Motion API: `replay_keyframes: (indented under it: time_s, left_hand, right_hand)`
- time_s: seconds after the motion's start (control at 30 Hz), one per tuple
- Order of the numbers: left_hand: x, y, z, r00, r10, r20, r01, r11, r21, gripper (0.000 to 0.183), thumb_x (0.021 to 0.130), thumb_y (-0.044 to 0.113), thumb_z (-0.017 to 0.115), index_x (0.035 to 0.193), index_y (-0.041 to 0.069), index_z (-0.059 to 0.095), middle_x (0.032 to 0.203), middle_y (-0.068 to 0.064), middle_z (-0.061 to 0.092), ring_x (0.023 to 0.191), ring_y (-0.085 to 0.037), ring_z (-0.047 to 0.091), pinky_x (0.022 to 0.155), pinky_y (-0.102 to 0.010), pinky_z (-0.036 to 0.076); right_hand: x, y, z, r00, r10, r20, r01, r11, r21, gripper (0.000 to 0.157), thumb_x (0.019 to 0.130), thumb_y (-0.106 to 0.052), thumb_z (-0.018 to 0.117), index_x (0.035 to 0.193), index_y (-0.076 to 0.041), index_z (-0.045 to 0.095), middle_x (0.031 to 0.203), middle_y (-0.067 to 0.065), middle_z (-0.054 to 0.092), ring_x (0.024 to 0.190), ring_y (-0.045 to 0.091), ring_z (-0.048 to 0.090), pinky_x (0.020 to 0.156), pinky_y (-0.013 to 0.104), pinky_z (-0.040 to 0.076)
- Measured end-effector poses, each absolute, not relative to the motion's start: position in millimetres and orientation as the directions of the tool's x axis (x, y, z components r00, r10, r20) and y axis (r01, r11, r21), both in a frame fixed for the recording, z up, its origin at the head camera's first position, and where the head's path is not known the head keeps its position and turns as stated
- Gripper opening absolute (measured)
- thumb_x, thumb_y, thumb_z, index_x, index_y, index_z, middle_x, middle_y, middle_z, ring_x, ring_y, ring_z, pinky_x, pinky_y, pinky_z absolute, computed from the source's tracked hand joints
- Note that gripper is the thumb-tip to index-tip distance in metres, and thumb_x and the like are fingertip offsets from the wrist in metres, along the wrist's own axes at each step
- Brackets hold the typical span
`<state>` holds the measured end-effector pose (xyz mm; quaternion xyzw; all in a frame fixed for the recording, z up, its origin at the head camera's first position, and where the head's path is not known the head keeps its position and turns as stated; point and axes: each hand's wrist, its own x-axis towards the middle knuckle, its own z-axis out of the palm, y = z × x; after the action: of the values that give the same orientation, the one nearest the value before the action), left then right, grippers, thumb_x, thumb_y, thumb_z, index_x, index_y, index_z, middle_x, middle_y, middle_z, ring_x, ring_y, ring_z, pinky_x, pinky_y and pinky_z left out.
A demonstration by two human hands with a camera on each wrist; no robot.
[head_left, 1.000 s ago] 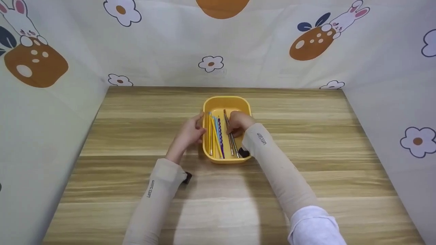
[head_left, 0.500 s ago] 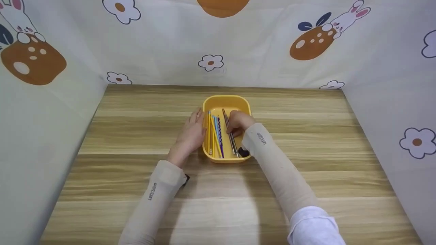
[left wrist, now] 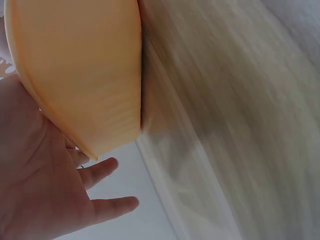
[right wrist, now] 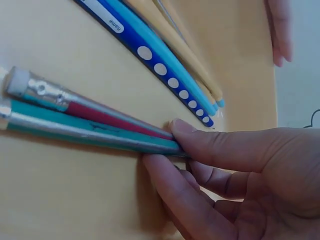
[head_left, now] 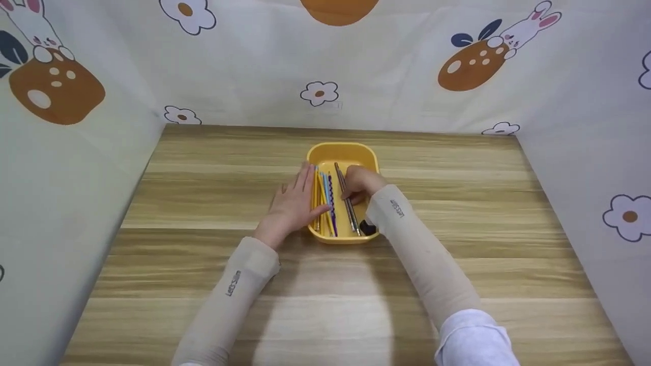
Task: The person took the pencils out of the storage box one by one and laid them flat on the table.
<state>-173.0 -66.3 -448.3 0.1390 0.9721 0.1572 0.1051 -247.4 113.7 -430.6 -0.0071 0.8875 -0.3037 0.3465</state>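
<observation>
My right hand (head_left: 363,184) reaches into a yellow plastic box (head_left: 342,145) and pinches two pencils between thumb and fingers. In the right wrist view one is a green and silver pencil (right wrist: 85,131). The other is a red and silver pencil (right wrist: 112,116) with a white eraser. My left hand (head_left: 292,203) lies along the box's left rim, fingers straight, its thumb reaching over the pencils inside. From the left wrist view, the palm is beside the rim and the fingers are spread. Left of the held pencils lie a blue pencil with white dots (right wrist: 160,69) and several yellow pencils (right wrist: 172,41).
The box stands on a wood-grain table (head_left: 234,173). Pale cloth walls (head_left: 396,76) printed with rabbits and flowers enclose its back and both sides.
My left hand has turned flatter against the left rim, and its thumb has swung right over the pencils. The right hand keeps its hold on the two pencils, almost unmoved.
</observation>
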Motion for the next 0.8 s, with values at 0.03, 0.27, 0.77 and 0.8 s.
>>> replay_keyframes:
  time_s: [0.03,0.27,0.77,0.8]
  left_hand:
    - [-173,-66,-449,-0.939,0.307,-0.155,0.244,0.913,0.328,0.102,0.085,0.069,0.046,0.151,0.014,-0.009,0.159,-0.004,-0.012,0.146,-0.028,0.006,0.113,-0.058,0.014]
    - [-170,-63,-451,-0.940,0.321,-0.118,0.289,0.930,0.229,0.114,0.076,0.081,0.042,0.151,0.010,-0.007,0.159,-0.006,-0.008,0.146,-0.024,-0.006,0.116,-0.055,0.004]
    - [-172,-65,-452,-0.939,0.326,-0.109,0.308,0.939,0.153,0.114,0.076,0.083,0.037,0.151,0.007,-0.004,0.159,-0.009,-0.004,0.146,-0.024,-0.004,0.116,-0.052,-0.002]
    - [-172,-65,-451,-0.939,0.325,-0.110,0.307,0.939,0.154,0.114,0.076,0.083,0.037,0.151,0.008,-0.004,0.159,-0.008,-0.004,0.146,-0.023,-0.004,0.116,-0.052,-0.003]
  right_hand:
    - [-247,114,-430,-0.759,-0.227,-0.610,0.189,0.820,-0.540,0.014,0.080,0.001,0.070,0.092,0.007,0.063,0.074,0.010,0.062,0.054,0.014,0.060,0.056,0.024,0.056]
    - [-248,119,-424,-0.761,-0.268,-0.591,0.146,0.816,-0.559,0.009,0.083,-0.002,0.069,0.081,0.001,0.060,0.071,0.007,0.060,0.055,0.014,0.061,0.057,0.025,0.056]
    - [-250,128,-414,-0.877,-0.248,-0.412,0.156,0.663,-0.732,0.019,0.084,-0.008,0.070,0.096,0.001,0.060,0.083,0.007,0.061,0.066,0.014,0.063,0.067,0.032,0.058]
    - [-250,129,-413,-0.885,-0.245,-0.396,0.158,0.641,-0.751,0.019,0.084,-0.008,0.071,0.096,0.001,0.059,0.083,0.007,0.060,0.068,0.014,0.063,0.069,0.033,0.058]
